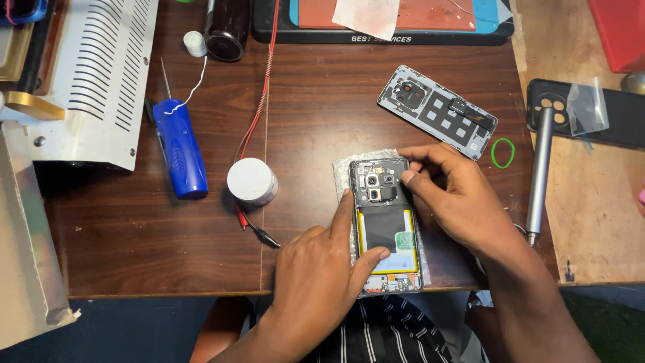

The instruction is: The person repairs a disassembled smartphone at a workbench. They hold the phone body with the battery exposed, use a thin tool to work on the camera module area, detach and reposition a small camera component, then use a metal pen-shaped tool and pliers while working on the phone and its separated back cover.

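Note:
An opened smartphone (384,222) lies face down on a clear plastic sheet (342,169) near the table's front edge, showing its black battery, yellow frame and camera modules. My left hand (319,269) rests on its lower left, thumb across the battery and forefinger along the left edge. My right hand (457,195) touches the phone's upper right corner with its fingertips beside the camera modules. The phone's removed back cover (437,111) lies inside-up further back on the right.
A white round jar (252,181), a blue-handled tool (178,151), red and black clip leads (259,232), a dark bottle (226,28), a grey metal pen tool (539,175), a green rubber band (502,152), a black phone case (591,114) and a perforated metal machine (87,74) surround the work spot.

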{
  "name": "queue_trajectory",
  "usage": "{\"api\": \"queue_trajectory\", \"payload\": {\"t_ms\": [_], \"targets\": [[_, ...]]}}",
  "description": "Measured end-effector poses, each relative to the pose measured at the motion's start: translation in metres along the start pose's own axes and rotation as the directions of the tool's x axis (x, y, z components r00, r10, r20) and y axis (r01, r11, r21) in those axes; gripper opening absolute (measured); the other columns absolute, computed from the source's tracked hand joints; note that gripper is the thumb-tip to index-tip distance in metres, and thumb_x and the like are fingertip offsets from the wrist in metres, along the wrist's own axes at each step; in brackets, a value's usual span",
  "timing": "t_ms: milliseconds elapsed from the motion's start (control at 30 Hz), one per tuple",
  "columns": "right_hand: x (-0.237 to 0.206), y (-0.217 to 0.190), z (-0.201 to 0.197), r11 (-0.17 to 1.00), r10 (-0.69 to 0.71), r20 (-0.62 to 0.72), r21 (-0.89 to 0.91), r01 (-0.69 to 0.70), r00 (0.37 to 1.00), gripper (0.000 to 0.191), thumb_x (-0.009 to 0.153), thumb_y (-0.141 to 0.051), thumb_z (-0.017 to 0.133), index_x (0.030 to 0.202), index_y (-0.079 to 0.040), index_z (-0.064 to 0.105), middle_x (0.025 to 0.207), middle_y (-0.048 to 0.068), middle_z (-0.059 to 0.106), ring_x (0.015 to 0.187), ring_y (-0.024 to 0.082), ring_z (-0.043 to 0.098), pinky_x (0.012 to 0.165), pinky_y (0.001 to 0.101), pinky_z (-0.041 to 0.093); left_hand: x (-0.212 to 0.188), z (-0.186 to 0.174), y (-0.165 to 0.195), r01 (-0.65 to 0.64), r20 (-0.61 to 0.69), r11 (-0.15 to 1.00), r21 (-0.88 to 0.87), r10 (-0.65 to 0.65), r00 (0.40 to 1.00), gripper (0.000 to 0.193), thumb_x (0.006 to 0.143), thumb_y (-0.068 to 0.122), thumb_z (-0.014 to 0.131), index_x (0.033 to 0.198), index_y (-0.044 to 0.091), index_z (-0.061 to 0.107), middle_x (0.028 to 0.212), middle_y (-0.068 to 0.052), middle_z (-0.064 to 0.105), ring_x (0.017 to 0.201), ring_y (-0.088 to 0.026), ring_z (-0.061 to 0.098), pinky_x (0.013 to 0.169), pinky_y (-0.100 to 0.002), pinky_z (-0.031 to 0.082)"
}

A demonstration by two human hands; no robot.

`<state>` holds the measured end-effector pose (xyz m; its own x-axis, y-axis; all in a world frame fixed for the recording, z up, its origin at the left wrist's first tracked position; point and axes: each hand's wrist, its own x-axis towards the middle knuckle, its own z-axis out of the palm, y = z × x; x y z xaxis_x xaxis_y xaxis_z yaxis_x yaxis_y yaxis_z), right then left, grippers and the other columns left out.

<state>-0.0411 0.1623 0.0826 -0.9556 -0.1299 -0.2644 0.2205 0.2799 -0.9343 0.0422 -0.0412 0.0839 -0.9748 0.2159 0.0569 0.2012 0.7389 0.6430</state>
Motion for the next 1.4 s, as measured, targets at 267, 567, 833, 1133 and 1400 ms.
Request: {"api": "queue_trajectory", "payload": {"t_ms": [267,567,833,1133,1400], "targets": [[0.002,0.004,-0.002,0.974,0.071,-0.015,0.215,-0.066,0.997,0.030,0.093,-0.004,0.067,0.123,-0.001,0.066,0.087,0.000,0.069,0.057,0.000,0.051,0.042,0.0172,0.033,-0.004,0.005,-0.003,0.014,-0.044,0.999,-0.050,-0.017,0.999,0.086,0.084,0.046,0.077,0.143,-0.011,0.048,0.061,-0.013,0.063,0.057,-0.029,0.065,0.056,-0.044,0.051],[-0.043,-0.031,0.001,0.940,-0.150,-0.136,0.288,0.183,0.979,0.031,0.093,0.002,0.067,0.124,0.008,0.067,0.101,0.012,0.075,0.086,0.011,0.068,0.075,0.0238,0.053,-0.008,-0.018,0.009,-0.132,-0.362,0.928,-0.349,-0.003,0.932,0.053,0.099,0.035,0.071,0.137,0.000,0.058,0.107,-0.010,0.063,0.094,-0.022,0.066,0.078,-0.032,0.053],[-0.098,-0.046,0.016,0.934,-0.250,-0.287,0.181,0.309,0.925,0.031,0.088,0.009,0.068,0.120,0.010,0.066,0.107,0.020,0.076,0.099,0.019,0.074,0.090,0.0292,0.059,0.006,-0.028,0.035,0.054,0.038,0.172,-0.984,-0.099,0.994,0.026,0.103,0.015,0.064,0.119,-0.004,0.066,0.101,-0.008,0.073,0.090,-0.009,0.068,0.081,-0.025,0.058],[-0.103,-0.041,0.010,0.944,-0.214,-0.198,0.210,0.254,0.957,0.027,0.093,-0.003,0.061,0.113,0.013,0.069,0.098,0.018,0.076,0.090,0.017,0.072,0.085,0.0292,0.057,-0.004,-0.021,0.044,-0.036,-0.075,0.298,-0.954,-0.120,0.990,0.019,0.103,0.014,0.066,0.113,-0.002,0.069,0.096,-0.005,0.074,0.086,-0.006,0.068,0.078,-0.023,0.058],[-0.095,-0.028,0.010,0.919,-0.264,-0.159,0.258,0.298,0.951,0.021,0.094,-0.003,0.058,0.104,0.013,0.066,0.093,0.020,0.075,0.086,0.018,0.071,0.084,0.0294,0.057,-0.004,-0.019,0.044,-0.005,-0.060,0.350,-0.937,-0.145,0.988,0.018,0.101,0.014,0.068,0.111,-0.001,0.070,0.091,-0.005,0.074,0.081,-0.005,0.067,0.073,-0.023,0.058]]}}
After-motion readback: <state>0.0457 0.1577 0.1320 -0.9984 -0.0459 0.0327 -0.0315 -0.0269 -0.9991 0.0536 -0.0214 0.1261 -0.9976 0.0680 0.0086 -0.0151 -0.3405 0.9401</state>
